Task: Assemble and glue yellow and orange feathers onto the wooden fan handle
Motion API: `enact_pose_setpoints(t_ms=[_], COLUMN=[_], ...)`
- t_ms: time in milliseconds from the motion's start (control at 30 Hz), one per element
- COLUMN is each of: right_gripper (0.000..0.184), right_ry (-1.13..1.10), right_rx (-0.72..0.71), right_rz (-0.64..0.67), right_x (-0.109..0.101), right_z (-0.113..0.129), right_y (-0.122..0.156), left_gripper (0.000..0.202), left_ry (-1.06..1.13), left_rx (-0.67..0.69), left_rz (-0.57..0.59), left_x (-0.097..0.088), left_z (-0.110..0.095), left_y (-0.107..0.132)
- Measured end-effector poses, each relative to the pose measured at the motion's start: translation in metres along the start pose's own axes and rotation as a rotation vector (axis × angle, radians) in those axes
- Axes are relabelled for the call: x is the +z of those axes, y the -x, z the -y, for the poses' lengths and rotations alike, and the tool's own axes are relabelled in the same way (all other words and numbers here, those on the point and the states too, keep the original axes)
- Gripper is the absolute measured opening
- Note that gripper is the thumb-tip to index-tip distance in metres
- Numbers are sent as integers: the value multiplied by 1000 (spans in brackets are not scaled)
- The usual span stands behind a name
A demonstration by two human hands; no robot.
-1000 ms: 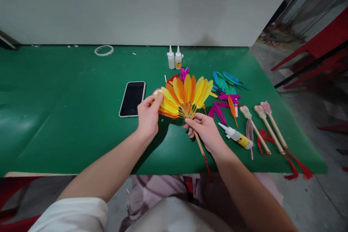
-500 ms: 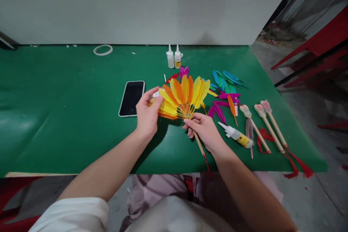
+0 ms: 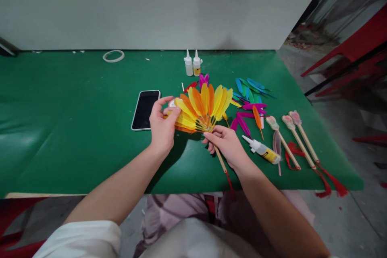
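Note:
A feather fan (image 3: pixel 205 107) of yellow and orange feathers is spread out above the green table, its quills meeting at the base. My right hand (image 3: pixel 225 143) is closed round the top of its wooden handle, which slopes down to a red tassel (image 3: pixel 229 181). At the fan's left side, my left hand (image 3: pixel 164 123) pinches the outermost yellow feathers between thumb and fingers. A round whitish thing (image 3: pixel 173 103) shows behind those fingers, partly hidden. Below the right of the fan lies a glue bottle (image 3: pixel 263 150) with a yellow label, close to my right hand.
A phone (image 3: pixel 145 111) lies left of my left hand. Two small glue bottles (image 3: pixel 192 64) stand at the back, with a tape ring (image 3: pixel 113 56) further left. Loose blue and green feathers (image 3: pixel 252 88), magenta feathers (image 3: pixel 242 123) and several tasselled wooden handles (image 3: pixel 299 141) lie on the right.
Almost nothing differs. The left fingers have shifted slightly at the fan's edge, and a little more of the round whitish thing shows. The right hand keeps its hold.

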State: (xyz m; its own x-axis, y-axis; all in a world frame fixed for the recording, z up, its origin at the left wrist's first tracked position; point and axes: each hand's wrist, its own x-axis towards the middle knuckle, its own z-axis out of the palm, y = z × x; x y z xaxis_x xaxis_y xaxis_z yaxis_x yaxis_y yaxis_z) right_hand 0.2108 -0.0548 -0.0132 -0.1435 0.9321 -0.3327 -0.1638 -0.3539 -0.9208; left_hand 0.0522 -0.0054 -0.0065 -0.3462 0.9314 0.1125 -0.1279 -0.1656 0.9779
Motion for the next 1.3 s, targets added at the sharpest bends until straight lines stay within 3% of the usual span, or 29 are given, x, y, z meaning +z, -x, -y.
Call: enact_pose_setpoints(t_ms=[400,700,1100,1300], right_gripper=[17,19,21,22], right_ry=[-1,17,16,3], right_rx=[-10,-3,-5,-5], right_rz=[-14,-4,4,1], right_x=[0,1,0,0], right_z=[0,-1,-2,-2], right_y=[-1,2,0,0], left_gripper=[19,39,37,38], left_ry=[2,-64,-12,22], left_rx=[56,114,159,100], left_rz=[13,18,34,76], left_x=[-1,-2,-2,-2], left_z=[-1,3,2,2], left_y=[2,-2,-5,-3])
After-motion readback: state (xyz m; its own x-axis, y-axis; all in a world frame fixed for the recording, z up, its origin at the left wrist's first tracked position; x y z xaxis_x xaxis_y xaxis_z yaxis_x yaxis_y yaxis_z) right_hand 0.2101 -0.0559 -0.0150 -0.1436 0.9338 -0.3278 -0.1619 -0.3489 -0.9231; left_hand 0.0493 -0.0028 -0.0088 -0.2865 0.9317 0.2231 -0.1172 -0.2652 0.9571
